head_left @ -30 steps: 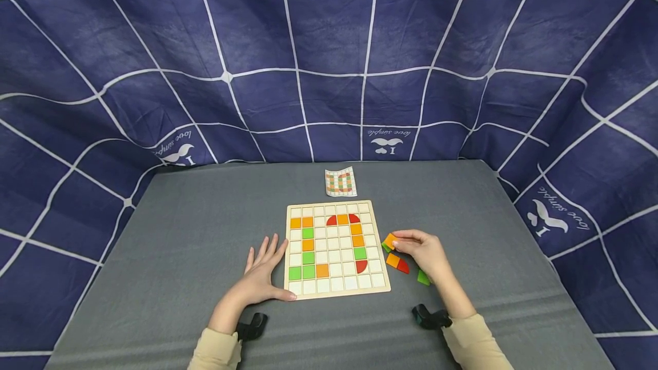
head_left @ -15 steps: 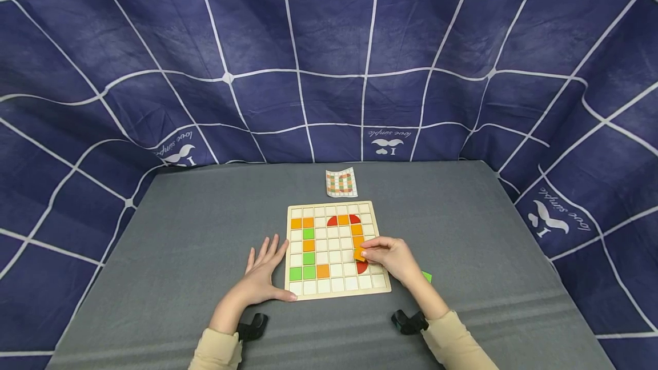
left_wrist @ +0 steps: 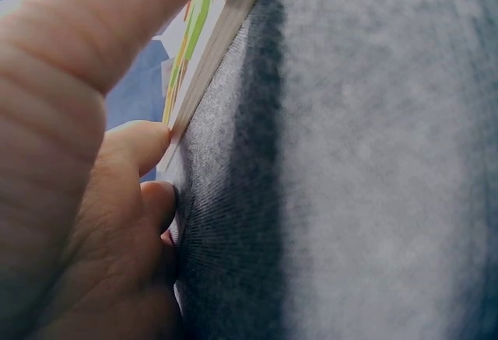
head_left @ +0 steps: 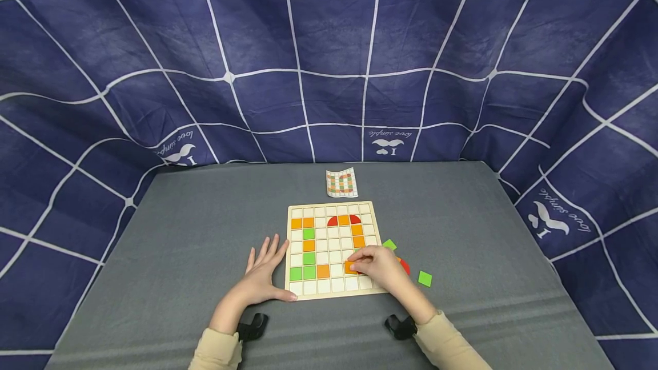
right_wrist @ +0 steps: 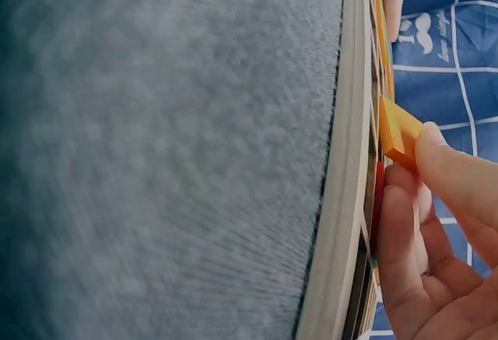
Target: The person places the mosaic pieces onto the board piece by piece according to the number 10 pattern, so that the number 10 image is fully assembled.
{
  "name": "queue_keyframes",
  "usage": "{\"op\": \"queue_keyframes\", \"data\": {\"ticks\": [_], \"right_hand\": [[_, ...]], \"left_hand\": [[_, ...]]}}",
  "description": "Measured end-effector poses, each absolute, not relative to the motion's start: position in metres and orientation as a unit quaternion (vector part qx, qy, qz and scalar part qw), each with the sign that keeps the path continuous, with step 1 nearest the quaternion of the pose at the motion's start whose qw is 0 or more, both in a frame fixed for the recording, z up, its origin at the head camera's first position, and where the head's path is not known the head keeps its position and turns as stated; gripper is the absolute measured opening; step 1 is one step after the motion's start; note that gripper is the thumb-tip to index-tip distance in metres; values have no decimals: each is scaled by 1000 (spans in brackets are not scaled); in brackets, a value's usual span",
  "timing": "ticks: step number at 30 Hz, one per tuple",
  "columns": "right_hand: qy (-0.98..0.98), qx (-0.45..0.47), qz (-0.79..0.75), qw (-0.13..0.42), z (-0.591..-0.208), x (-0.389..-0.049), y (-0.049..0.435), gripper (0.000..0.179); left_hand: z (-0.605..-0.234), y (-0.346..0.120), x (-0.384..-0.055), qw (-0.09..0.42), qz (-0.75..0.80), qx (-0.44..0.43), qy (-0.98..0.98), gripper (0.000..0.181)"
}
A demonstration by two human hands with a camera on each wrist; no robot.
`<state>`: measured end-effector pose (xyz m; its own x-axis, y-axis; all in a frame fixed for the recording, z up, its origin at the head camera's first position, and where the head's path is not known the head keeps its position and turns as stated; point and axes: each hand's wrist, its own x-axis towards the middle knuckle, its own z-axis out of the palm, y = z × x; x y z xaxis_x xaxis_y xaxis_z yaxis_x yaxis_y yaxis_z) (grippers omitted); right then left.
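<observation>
A square wooden grid board [head_left: 329, 205] lies on the grey table, with orange, green and red tiles in some cells. My left hand [head_left: 263, 278] is spread at its left side, thumb at the lower left corner and fingertips against the edge. Between thumb and fingers, my right hand [head_left: 380, 270] pinches an orange square tile [right_wrist: 398, 131] low over the board's lower right part. In the right wrist view that tile is tilted, touching or nearly touching the grid, beside a red tile [right_wrist: 378, 200]. From the head, my right hand mostly covers the red tile.
Right of the board lie loose tiles: a green square [head_left: 425, 278], another green one [head_left: 389, 244] and a red rounded one [head_left: 405, 266], partly behind my hand. A small printed pattern card [head_left: 341, 183] sits beyond the board. A blue checked curtain [head_left: 329, 96] hangs behind the table.
My right hand has carried the orange tile from the loose pieces leftward onto the board, then down and left to the lower row. The left hand stays in place.
</observation>
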<state>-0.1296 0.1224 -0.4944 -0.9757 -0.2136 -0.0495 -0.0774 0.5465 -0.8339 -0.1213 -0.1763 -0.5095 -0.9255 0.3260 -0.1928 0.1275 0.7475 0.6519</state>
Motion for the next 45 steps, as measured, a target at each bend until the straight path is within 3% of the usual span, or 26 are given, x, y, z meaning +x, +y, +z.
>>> {"op": "queue_keyframes", "data": {"ticks": [9,18,33,45], "right_hand": [[917,-123,-379,21,-495,-128,119,10],[923,-135,-360,15,-497,-127,116,14],[905,-33,-425,-2,-486,-130,150,6],[905,34,-425,3,-487,-128,196,19]], "left_hand": [[-509,-176,-121,147,328,122,925,133],[-511,-177,-122,149,324,122,926,134],[-511,-177,-122,150,328,124,924,134],[-510,-177,-121,146,331,123,924,134]]}}
